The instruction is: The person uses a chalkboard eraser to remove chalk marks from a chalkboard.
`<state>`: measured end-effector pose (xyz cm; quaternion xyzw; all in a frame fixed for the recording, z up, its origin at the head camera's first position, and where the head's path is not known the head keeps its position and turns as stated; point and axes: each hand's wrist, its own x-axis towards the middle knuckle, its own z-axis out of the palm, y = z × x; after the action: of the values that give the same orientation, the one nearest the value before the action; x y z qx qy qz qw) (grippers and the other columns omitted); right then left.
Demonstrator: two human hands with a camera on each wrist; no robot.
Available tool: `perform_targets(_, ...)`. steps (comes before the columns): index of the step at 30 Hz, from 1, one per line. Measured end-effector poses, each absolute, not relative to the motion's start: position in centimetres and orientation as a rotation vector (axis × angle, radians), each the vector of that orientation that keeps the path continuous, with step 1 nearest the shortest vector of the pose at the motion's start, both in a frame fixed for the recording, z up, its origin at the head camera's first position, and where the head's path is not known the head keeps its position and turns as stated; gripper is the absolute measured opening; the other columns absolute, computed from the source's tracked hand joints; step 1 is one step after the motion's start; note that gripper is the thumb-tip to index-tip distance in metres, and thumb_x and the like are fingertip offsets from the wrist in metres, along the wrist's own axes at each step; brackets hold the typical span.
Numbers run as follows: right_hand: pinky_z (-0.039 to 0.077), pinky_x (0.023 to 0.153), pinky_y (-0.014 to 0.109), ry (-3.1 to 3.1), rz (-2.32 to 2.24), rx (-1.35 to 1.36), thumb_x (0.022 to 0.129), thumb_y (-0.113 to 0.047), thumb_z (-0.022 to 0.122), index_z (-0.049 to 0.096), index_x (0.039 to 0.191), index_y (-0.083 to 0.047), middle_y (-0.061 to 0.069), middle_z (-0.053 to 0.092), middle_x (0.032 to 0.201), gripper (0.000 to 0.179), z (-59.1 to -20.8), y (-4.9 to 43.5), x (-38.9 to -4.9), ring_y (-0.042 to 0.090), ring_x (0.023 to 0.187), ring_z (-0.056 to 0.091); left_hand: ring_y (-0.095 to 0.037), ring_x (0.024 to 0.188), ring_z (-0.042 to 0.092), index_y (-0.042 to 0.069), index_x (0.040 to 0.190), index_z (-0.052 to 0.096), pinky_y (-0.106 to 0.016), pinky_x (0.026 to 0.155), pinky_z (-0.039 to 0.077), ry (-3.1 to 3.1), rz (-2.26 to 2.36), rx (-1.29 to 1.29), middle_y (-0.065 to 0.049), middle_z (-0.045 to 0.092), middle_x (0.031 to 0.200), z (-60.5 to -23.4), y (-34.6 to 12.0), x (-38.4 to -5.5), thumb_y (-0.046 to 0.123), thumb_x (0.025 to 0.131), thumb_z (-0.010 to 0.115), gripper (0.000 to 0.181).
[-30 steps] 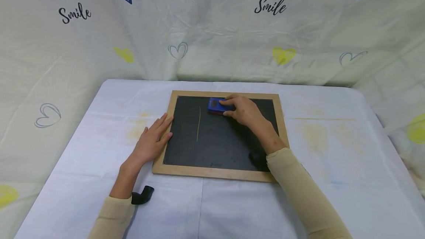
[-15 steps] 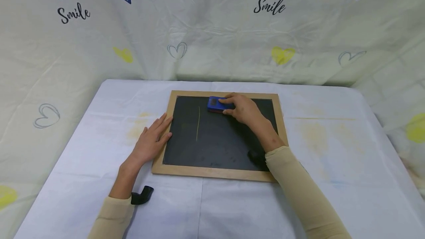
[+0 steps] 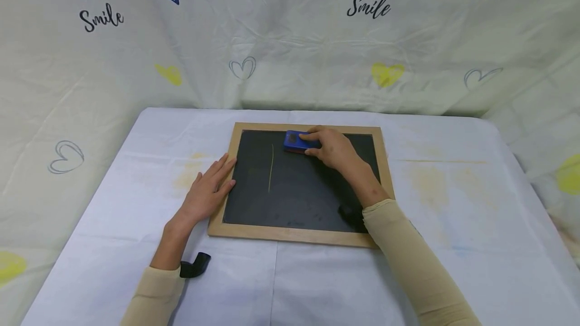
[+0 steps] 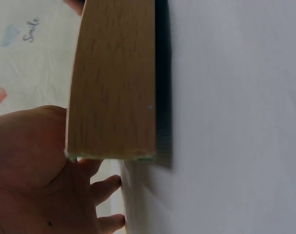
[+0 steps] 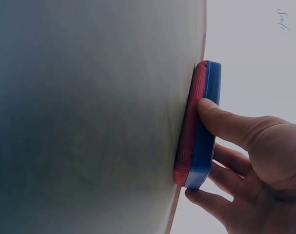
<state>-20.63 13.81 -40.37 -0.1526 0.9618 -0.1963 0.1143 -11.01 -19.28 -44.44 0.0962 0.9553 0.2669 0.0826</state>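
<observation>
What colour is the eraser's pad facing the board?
The eraser's pad is red; the right wrist view shows it best.

**Flat, clean head view; wrist views dim and hazy**

Head view: soft, even light, small prints legible. Grey shading where cream printed curtain (image 3: 308, 29) meets the far edge of white cloth-covered table (image 3: 453, 275). Dark patch on black wood-framed chalkboard (image 3: 290, 200) beside right forearm. Left wrist: bare left hand (image 4: 26, 156) underexposed; dark shadow alongside the frame. Right wrist: background washed out, milky sheen on board; blue-and-red block eraser (image 5: 201, 131) fairly sharp.
</observation>
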Motion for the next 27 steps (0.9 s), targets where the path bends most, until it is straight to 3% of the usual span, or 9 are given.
perform_targets(27, 0.046, 0.116, 0.056, 2.864, -0.623, -0.493, 0.101, -0.032, 0.07, 0.056, 0.152, -0.025, 0.006, 0.05, 0.161, 0.054, -40.4, 12.7, -20.3, 0.034, 0.148, 0.048, -0.045, 0.161, 0.019, 0.019, 0.166, 0.03, -0.076, 0.125, 0.008, 2.859, 0.794, 0.274, -0.011, 0.019, 0.176, -44.5, -19.3, -11.0, 0.027, 0.109, 0.055, 0.062)
